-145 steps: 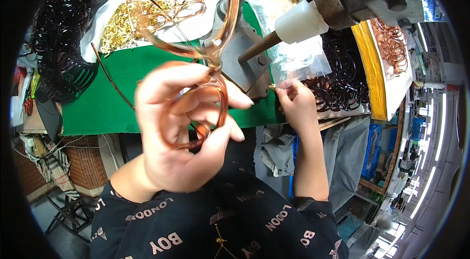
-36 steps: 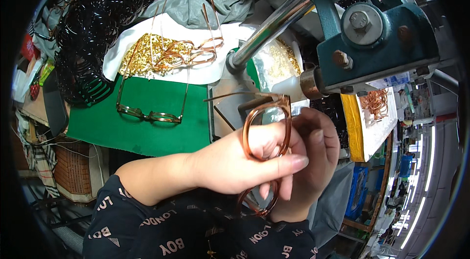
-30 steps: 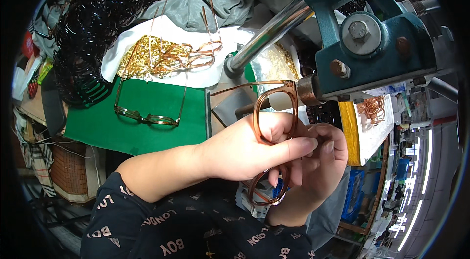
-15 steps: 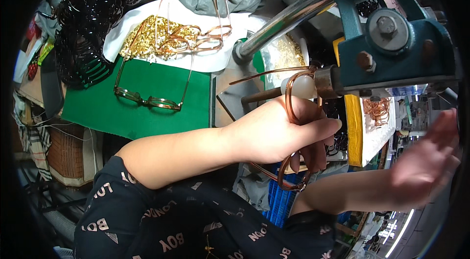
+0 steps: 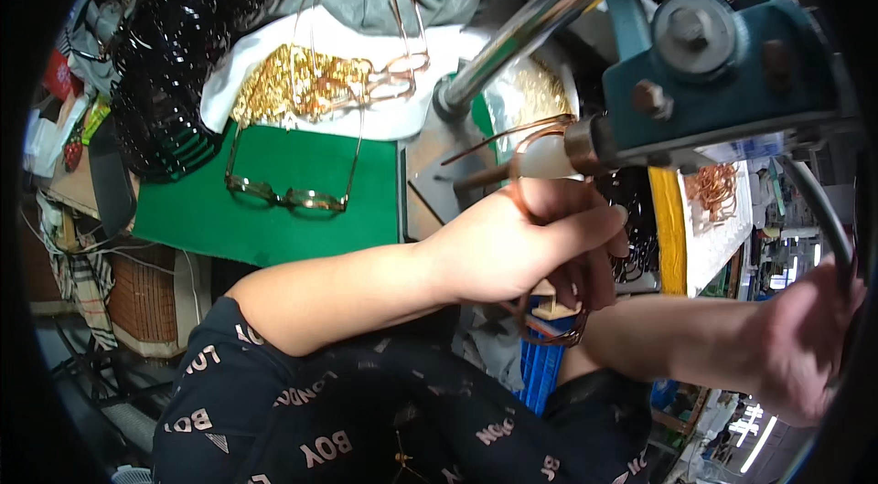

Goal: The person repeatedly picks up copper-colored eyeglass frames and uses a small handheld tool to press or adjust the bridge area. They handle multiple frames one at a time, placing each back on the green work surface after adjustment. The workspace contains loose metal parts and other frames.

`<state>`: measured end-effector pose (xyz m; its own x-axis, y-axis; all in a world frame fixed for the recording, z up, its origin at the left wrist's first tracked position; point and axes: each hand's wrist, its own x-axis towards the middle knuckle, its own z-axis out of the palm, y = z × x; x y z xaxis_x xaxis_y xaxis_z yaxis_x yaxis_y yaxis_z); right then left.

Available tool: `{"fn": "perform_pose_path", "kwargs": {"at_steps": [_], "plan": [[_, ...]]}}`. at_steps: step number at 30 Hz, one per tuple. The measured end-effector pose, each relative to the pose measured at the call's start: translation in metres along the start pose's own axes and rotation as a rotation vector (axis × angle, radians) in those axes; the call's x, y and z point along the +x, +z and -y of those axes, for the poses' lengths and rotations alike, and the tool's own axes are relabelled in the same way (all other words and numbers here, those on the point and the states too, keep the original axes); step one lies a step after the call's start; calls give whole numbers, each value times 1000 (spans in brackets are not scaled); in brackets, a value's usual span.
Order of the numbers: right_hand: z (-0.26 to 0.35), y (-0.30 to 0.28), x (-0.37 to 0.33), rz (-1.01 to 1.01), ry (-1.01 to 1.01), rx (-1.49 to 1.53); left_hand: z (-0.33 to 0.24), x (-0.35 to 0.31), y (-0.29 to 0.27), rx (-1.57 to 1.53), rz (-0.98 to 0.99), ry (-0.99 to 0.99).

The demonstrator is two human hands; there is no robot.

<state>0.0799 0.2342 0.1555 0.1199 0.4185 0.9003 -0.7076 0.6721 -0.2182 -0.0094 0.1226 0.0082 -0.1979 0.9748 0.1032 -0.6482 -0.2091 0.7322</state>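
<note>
My left hand (image 5: 549,242) is closed around the bridge area of a brown eyeglass frame (image 5: 519,184). The frame's upper rim surrounds a white rounded tip (image 5: 549,158) on a teal metal press (image 5: 722,105), and its other rim hangs below my fingers. One temple points left beside a dark metal rod (image 5: 482,178). At the right edge, my right hand (image 5: 805,347) is closed around a curved grey lever (image 5: 828,214) that comes down from the press. Part of that hand runs into the dark rim of the picture.
On a green board (image 5: 274,150) lies a pair of glasses (image 5: 288,199). Behind it are small gold parts (image 5: 283,86) and more frames on white sheeting. Black frames (image 5: 160,73) are heaped at far left. A yellow-edged white tray (image 5: 672,228) holds brown frames (image 5: 709,191).
My right hand has moved slightly down and come onto the lever, which has swung into view. The left hand stays at the tip with the frame. The view has shifted slightly.
</note>
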Motion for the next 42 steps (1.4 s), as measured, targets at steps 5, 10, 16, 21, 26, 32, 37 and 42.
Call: {"fn": "perform_pose_path", "kwargs": {"at_steps": [5,10,16,21,26,32,37,42], "plan": [[-20,-60,-71,259,329,-114,-12,-35,-13,7,97,-83],[-18,-59,-145,379,685,-86,-12,-77,-17,-28,124,-127],[-12,-54,-161,523,691,-106,-6,-116,-19,931,165,-116],[-5,-71,-167,550,771,-231,-7,-132,-56,1243,275,-301],[-1,-95,-174,516,931,-217,-45,-127,-86,1795,160,-462],[18,-95,-190,585,1044,-319,-70,-104,-115,2074,-495,267],[34,-66,-208,998,1203,-158,-65,-44,-176,2318,-512,95],[30,-93,-202,1089,1258,-402,-135,-34,-200,1624,-705,154]]}}
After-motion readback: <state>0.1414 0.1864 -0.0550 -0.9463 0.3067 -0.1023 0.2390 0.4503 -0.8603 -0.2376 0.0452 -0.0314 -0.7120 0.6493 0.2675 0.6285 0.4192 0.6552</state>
